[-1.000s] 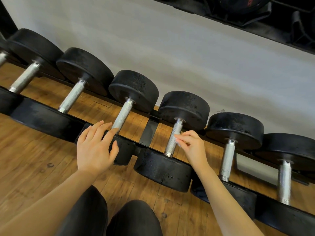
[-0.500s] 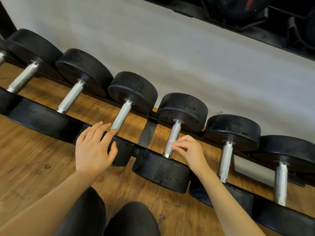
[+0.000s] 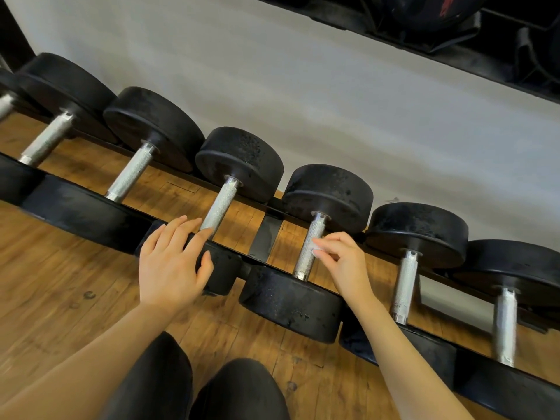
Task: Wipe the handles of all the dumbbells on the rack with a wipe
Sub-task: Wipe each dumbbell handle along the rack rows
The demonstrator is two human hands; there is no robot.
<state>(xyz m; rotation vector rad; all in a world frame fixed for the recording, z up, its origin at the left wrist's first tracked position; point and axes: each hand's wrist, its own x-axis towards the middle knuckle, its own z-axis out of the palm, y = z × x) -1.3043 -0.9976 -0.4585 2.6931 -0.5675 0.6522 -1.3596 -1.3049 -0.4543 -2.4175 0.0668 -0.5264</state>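
Head view: row of black dumbbells on a low rack runs from upper left to lower right of the frame, over wood floor, pale wall behind. Left hand at centre-left, fingers spread flat, resting on the near head of the third dumbbell, fingertips just beside its knurled handle. Right hand at centre, fingertips pinched on a small white wipe, pressed against the handle of the fourth dumbbell, about mid-length. Next handle to the right looks speckled; far-right one blurred. Dark-clad knees at bottom centre. Dark shelf with gear in upper right, contents unclear.
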